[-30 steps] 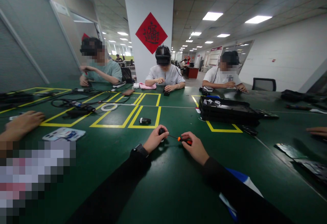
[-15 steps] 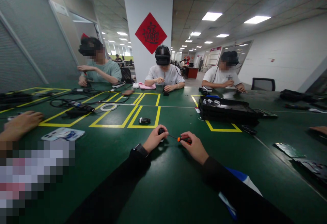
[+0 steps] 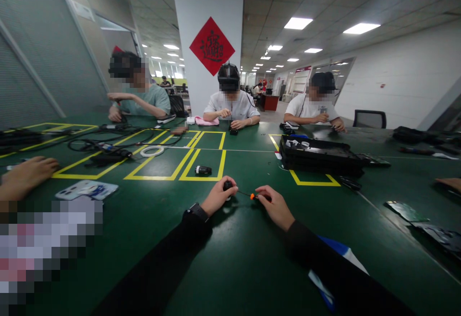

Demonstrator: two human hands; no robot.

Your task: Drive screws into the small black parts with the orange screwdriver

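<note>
My left hand (image 3: 220,195) is closed around a small black round part (image 3: 227,186), which sits just above the green table (image 3: 237,258); fingers hide much of it. My right hand (image 3: 275,205) pinches a screwdriver (image 3: 253,196) by its orange and black handle. The thin shaft runs left to the black part, and its tip meets the side of the part near my left fingertips. Whether the tip sits in a screw is too small to tell. Beyond my left hand lies a black cylindrical connector (image 3: 203,170) with a white end, inside a yellow taped box.
A black tray (image 3: 317,156) with small pieces stands at the right. Black cables and a white cable coil (image 3: 151,151) lie at the left, near a phone (image 3: 86,190). A blue and white packet (image 3: 338,249) is under my right forearm. Co-workers sit opposite; another person's hand (image 3: 32,174) rests at left.
My right fingers have shifted slightly on the screwdriver handle, so less of it shows. The left hand keeps its hold on the black part. The view has moved very slightly.
</note>
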